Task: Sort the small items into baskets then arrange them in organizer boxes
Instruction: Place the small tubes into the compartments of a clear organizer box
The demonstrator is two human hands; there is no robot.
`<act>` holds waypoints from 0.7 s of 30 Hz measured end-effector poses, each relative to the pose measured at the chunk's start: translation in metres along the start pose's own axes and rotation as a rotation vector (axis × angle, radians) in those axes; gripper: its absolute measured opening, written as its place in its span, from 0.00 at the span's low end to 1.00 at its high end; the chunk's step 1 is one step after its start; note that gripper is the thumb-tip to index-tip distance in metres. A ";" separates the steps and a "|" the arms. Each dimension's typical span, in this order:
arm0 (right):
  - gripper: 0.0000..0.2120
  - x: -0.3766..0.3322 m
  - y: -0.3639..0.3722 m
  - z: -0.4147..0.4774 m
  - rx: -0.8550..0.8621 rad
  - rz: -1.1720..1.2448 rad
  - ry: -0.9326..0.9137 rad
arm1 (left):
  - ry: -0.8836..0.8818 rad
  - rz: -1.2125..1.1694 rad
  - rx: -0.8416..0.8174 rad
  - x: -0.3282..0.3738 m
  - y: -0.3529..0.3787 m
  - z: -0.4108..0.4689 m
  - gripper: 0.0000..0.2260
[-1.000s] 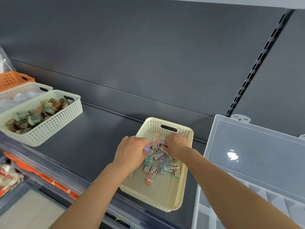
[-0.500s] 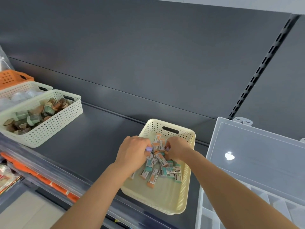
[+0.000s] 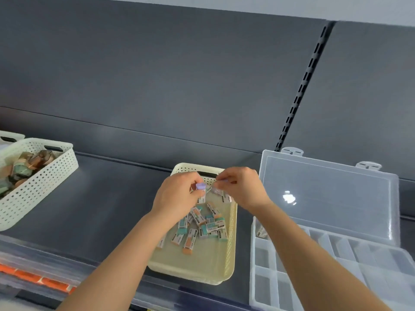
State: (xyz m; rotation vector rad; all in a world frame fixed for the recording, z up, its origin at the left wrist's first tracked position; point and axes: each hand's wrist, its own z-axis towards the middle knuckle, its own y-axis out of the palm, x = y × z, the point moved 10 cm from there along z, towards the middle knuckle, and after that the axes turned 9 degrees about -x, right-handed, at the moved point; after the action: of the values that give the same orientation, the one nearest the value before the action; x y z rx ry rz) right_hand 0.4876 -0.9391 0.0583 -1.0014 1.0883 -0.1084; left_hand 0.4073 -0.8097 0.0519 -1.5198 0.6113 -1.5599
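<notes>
A cream perforated basket (image 3: pixel 231 250) sits on the dark shelf and holds several small sleeved erasers (image 3: pixel 203 223) in teal, orange and purple. My left hand (image 3: pixel 177 198) is raised over the basket's far end and pinches a purple eraser (image 3: pixel 200 186). My right hand (image 3: pixel 241 187) is beside it, fingers pinching another small purple eraser (image 3: pixel 221 191). To the right stands a clear organizer box (image 3: pixel 325 261) with its lid open and several divided compartments.
A white perforated basket (image 3: pixel 42 187) of tape rolls stands at the left of the shelf, with another white basket's corner (image 3: pixel 11 136) behind it. A slotted upright (image 3: pixel 298 93) runs up the grey back panel. Orange price strips (image 3: pixel 33 277) line the shelf edge below.
Both hands have lifted out of the pile toward the basket's far end, each now holding a purple eraser. The view has shifted right and upward.
</notes>
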 end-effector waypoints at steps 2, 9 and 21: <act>0.02 0.012 -0.022 -0.014 0.052 0.129 0.048 | 0.042 -0.027 -0.013 0.019 0.005 0.003 0.02; 0.08 0.065 -0.087 -0.066 0.092 0.123 0.136 | 0.206 -0.074 -0.025 0.107 0.040 0.008 0.03; 0.06 0.127 -0.142 -0.149 0.103 -0.238 0.125 | 0.346 0.039 -0.194 0.216 0.144 0.000 0.04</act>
State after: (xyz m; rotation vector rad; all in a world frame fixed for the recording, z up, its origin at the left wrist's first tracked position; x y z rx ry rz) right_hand 0.4894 -1.1811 0.0604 -1.0380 1.0624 -0.4208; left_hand 0.4628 -1.0637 0.0522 -1.3741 1.0062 -1.7911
